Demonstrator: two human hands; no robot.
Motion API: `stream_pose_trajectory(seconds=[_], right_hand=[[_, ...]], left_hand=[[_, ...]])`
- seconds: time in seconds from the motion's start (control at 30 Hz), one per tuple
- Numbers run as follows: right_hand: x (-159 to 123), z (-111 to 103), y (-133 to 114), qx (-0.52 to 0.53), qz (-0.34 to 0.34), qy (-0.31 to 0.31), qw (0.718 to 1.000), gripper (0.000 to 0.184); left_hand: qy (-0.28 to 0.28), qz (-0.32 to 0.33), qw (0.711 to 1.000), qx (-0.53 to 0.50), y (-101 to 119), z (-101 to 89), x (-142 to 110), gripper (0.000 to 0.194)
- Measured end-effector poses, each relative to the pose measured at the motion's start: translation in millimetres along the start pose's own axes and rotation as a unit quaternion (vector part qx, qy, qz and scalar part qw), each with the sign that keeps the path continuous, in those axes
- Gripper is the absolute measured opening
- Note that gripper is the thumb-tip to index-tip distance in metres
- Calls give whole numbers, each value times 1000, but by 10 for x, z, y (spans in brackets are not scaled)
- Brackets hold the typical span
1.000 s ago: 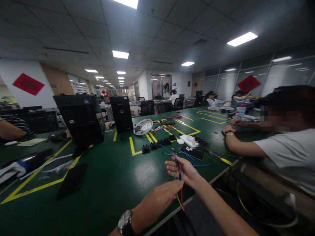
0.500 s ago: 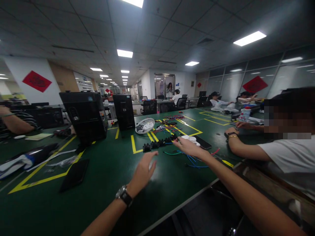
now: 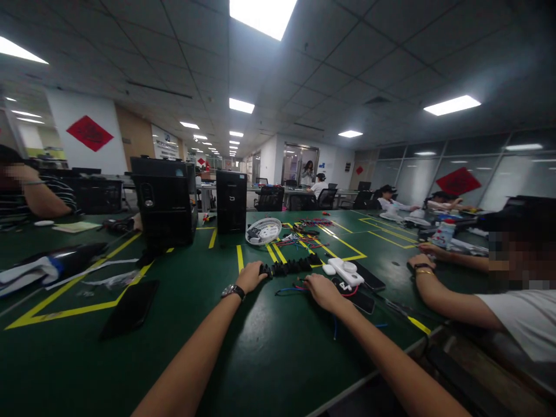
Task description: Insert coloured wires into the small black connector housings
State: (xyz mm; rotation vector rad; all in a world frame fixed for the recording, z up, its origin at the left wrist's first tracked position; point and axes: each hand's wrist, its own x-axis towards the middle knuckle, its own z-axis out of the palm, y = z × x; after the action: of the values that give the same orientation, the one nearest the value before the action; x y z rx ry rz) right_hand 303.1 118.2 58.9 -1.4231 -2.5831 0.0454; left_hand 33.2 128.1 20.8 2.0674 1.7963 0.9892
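Note:
My left hand (image 3: 251, 279), with a watch on its wrist, is closed at the near-left end of a row of small black ribbed blocks (image 3: 289, 267). Its fingertips are partly hidden against the end block. To the right, my right hand (image 3: 322, 291) is closed low over the table, its fingers pinched on thin wires. A blue wire (image 3: 284, 291) sticks out to the left of its fingertips, and other wire ends show beneath the wrist. Just beyond this hand lie a white device (image 3: 347, 272) and a dark phone (image 3: 364, 301).
Beyond the black blocks lie a white plastic basket (image 3: 263, 231) and several colored wires (image 3: 306, 240). Two black computer towers (image 3: 163, 202) stand at the back left. A black flat slab (image 3: 130, 310) lies at left. A co-worker's arm (image 3: 447, 298) rests on the table at right.
My left hand has moved forward to the end of the black blocks and closed. My right hand has come down and back onto the wires, uncovering the white device. The view has tilted up.

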Motion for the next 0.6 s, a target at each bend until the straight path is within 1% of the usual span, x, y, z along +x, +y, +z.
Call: stream_pose_trajectory(seconds=[0.1,0.17,0.23,0.3,0.33,0.37,0.4,0.43,0.47,0.53,0.6], right_hand=[[38,-101,14,-15,18,36,999,29],[95,-244,71,-14,26,60,998,32],[183,-441,136,-8,25,85,996,35],[297,-656,140,-6,18,119,993,37],[356,-753,92,-11,13,135,991,37],[412,-832,2,-20,7,151,988,38],[460,-886,-133,-31,-2,163,986,38],[499,-907,-311,-41,-16,171,984,38],[529,-893,-525,-43,-34,171,984,37],[567,-756,-1010,-22,-70,163,984,34],[592,-505,-1476,22,-94,154,983,34]], left_hand=[[17,5,999,-41,-10,-128,-134,33],[41,-1,997,-68,-38,-227,-308,40],[66,-17,993,-92,-83,-322,-532,46],[69,-56,979,-182,-129,-413,-776,52],[65,-83,962,-251,-148,-457,-891,55],[65,-112,937,-325,-162,-501,-994,57],[72,-138,905,-395,-172,-544,-1081,58],[86,-159,874,-450,-180,-585,-1148,59],[105,-172,851,-485,-189,-622,-1195,60],[137,-179,817,-531,-221,-682,-1238,58],[154,-175,801,-551,-283,-719,-1239,57]])
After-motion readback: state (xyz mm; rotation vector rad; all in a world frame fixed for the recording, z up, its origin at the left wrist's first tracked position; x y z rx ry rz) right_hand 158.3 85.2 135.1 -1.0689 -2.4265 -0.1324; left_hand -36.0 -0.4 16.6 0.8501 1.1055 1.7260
